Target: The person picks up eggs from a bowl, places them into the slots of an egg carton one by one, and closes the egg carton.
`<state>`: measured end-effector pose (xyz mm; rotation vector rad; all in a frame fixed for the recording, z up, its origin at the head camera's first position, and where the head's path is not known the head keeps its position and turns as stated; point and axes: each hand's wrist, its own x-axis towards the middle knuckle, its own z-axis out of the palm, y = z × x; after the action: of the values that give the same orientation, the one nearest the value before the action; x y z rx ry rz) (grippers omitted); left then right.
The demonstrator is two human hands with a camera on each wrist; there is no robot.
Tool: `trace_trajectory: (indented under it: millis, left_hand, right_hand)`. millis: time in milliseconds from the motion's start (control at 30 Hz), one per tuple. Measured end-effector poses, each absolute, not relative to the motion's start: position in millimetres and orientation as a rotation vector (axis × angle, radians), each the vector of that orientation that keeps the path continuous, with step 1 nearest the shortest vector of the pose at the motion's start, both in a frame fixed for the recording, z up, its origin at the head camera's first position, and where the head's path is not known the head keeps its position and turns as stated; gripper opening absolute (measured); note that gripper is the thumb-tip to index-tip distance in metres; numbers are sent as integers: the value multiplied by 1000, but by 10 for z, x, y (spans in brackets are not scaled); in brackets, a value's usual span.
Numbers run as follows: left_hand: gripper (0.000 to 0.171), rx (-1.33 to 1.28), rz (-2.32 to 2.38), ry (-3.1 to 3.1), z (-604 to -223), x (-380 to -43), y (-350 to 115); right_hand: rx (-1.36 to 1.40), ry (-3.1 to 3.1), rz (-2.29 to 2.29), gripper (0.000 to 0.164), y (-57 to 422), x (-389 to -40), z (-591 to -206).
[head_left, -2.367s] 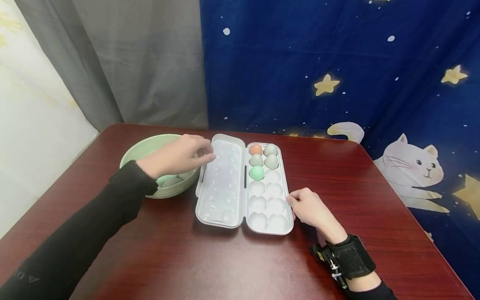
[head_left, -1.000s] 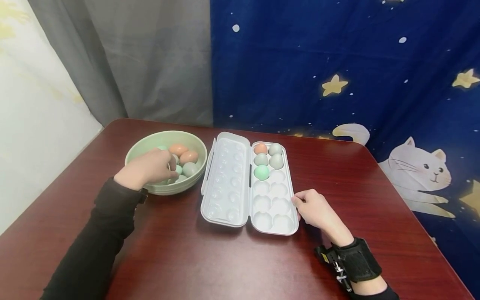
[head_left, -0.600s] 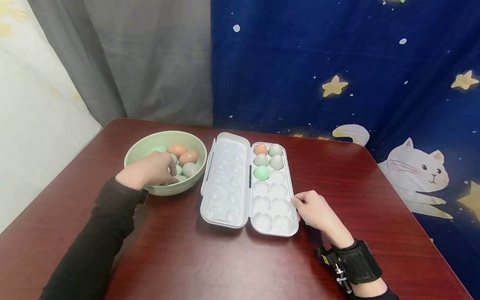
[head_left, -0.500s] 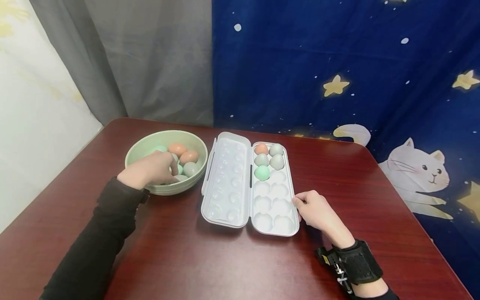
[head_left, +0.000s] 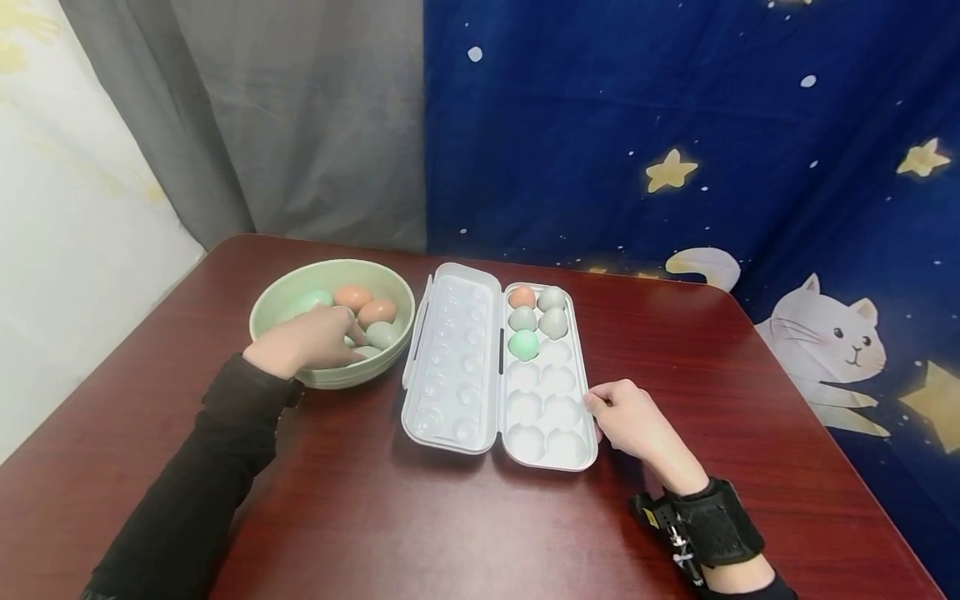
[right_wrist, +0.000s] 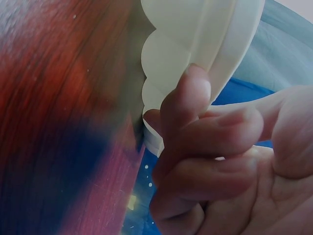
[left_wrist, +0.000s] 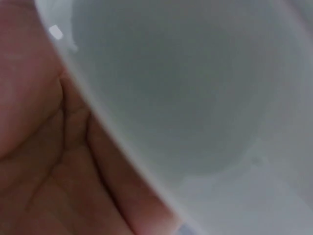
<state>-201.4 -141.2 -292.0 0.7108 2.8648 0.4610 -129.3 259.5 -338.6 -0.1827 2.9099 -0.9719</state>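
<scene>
My left hand (head_left: 318,336) reaches over the near rim into the pale green bowl (head_left: 273,310), its thumb and index finger apart among the eggs. The other fingers are hidden, and I cannot tell whether they hold an egg. In the bowl lie orange eggs (head_left: 377,312), a mint-green egg (head_left: 313,298) and pale grey-green eggs (head_left: 382,335). The bowl's wall (left_wrist: 186,88) fills most of the left wrist view. My right hand (head_left: 628,419) pinches the right edge of the white plastic egg carton (head_left: 522,410), fingers curled, as the right wrist view also shows.
The carton lies unfolded on the dark red table (head_left: 420,533), its lid (head_left: 450,358) to the left beside the bowl. Several eggs, such as a bright green egg (head_left: 523,344), sit in its far cups; the near cups are bare. Curtains (head_left: 315,125) hang behind.
My left hand has gone from above the carton lid back left into the bowl; its thumb and index finger have since spread and shifted slightly right. The right hand stays at the carton's edge.
</scene>
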Motion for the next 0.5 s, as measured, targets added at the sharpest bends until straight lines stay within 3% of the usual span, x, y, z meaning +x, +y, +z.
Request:
trace_trajectory:
  millis: [500]
  left_hand:
    - [20,806,401,2892,-2961,-2040,-1363]
  right_hand:
    - [-174,2897,-985,32,2590,-1292,-3383]
